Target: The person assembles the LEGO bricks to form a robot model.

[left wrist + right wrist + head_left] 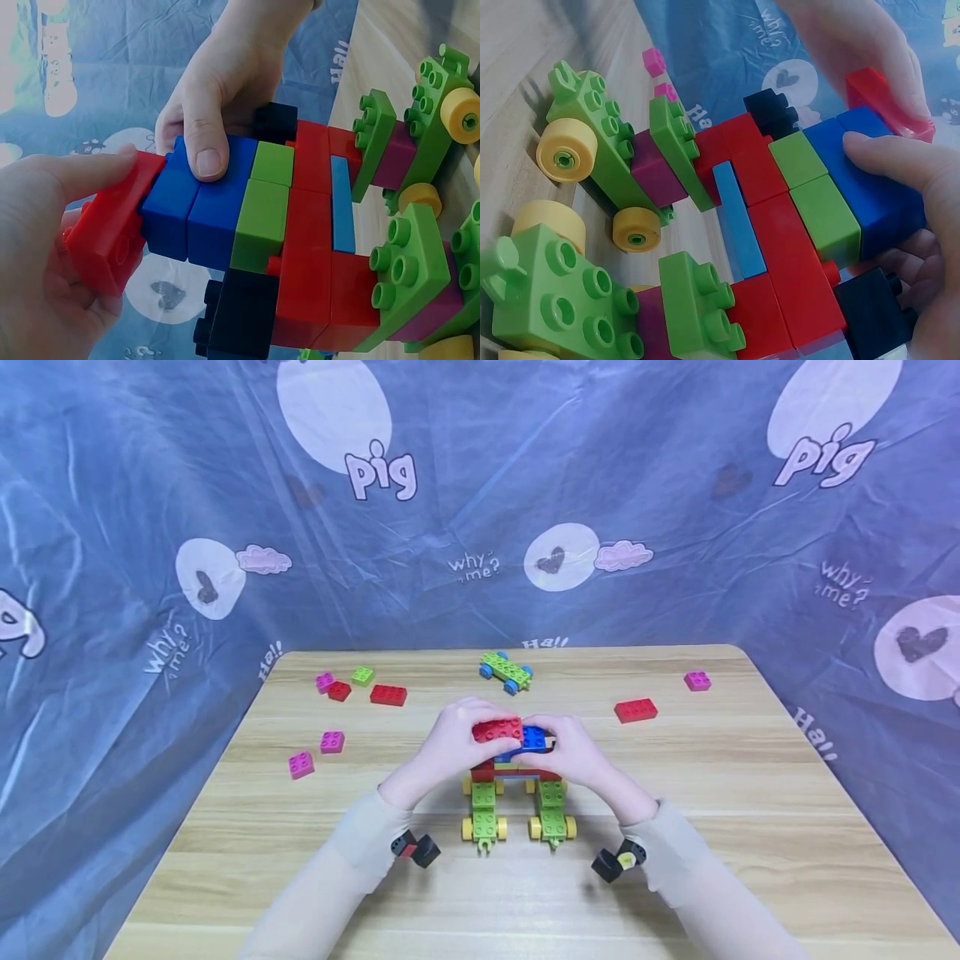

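Note:
My left hand (pixel 456 737) grips a red toy brick (pixel 105 232) between thumb and fingers. The brick sits tilted against the studded end of the blue bricks (pixel 217 217), at the top of a built block figure. Opposite it, my right hand (pixel 573 753) holds those blue bricks, its thumb flat on their side. Below them come lime green bricks (pixel 260 219), wide red bricks (pixel 306 262), a light blue strip (pixel 739 217) and a black brick (pixel 874 315) jutting out at each side. Two green wheeled bases (pixel 484 814) with yellow wheels carry the figure's legs.
Behind the figure stands a green wheeled base (pixel 506 670) with blue wheels. Several pink, red and green bricks lie at the left, among them a red brick (pixel 388 695). Another red brick (pixel 636 710) and a pink brick (pixel 697 681) lie at the right. A blue curtain (pixel 450 485) hangs behind the table.

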{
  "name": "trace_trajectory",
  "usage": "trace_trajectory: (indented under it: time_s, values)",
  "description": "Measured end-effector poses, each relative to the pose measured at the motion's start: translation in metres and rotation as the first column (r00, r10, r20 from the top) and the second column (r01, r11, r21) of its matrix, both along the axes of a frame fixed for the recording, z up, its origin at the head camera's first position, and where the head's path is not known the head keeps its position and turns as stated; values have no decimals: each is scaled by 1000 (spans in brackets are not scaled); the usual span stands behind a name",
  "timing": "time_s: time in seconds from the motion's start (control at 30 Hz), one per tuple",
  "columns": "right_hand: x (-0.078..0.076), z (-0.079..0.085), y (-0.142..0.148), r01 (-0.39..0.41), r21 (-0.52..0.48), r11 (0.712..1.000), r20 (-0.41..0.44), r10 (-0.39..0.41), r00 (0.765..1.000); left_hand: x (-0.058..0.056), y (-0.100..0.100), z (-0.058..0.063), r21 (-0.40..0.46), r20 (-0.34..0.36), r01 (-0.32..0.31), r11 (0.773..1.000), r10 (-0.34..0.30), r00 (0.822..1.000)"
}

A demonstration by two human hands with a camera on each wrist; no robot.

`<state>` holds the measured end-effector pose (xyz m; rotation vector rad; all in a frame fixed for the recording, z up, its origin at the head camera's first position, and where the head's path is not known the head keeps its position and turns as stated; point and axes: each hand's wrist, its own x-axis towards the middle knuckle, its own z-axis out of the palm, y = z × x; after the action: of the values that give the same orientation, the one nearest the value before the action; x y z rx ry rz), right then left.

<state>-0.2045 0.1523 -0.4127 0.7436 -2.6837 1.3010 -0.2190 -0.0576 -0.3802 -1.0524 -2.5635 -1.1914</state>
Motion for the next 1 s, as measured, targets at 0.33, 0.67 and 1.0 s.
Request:
trace_trajectory:
  time_s: [0.33, 0.67, 1.0]
  values:
    - [1, 2, -1, -3, -3, 1000, -15, 3, 1000, -1, -2, 0, -17, 6, -6, 1000, 6, 1000]
    - [0, 1, -2, 1, 1, 1000, 2, -1, 1000, -2, -3, 3, -33, 9, 1, 999, -1, 1000]
    - [1, 1, -2, 4, 0, 1000, 26, -4, 1000, -2, -4, 2, -7, 46, 0, 1000, 0, 999]
